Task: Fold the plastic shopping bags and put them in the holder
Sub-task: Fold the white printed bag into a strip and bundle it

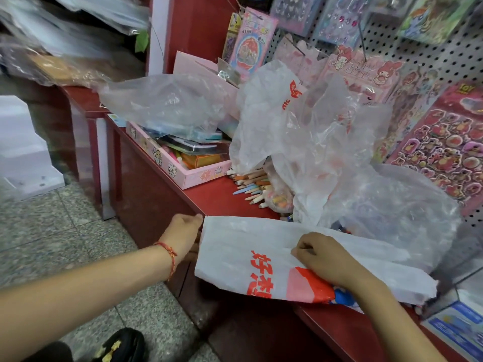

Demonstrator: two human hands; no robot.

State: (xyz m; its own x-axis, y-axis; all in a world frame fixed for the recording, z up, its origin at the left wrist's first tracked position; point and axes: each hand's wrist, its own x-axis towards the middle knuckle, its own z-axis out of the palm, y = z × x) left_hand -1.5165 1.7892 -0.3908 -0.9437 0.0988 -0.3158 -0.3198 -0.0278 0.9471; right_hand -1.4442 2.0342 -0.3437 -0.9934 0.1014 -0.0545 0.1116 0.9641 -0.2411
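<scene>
- The red table [214, 199] runs from upper left to lower right across my view, and its near edge is where I am working; the front end of the bag hangs a little past that edge.
- Behind the work lies a heap of loose plastic bags [300, 131], crumpled and unfolded, with a clear one [167, 103] further left over a pink tray [167, 163]. I see no holder that I can identify.
- The flattened white bag [248, 254] with red printing lies as a long strip on the table, its long axis running left to right, roughly along the table edge and tilted down toward the right.
- My right hand [324, 259] sits on the strip near its middle, fingers curled down and pressing or pinching the plastic; I cannot tell whether it has a real grip or only holds it flat.
- My left hand [184, 235] is at the strip's left short end, closed, thumb at the top corner; it appears to pinch that edge, though the contact is partly hidden.
- My judgement: the next fold turns on that axis. The left end is the free one, and the left hand is nearest it, so it would carry that end rightward over the pinned middle.
</scene>
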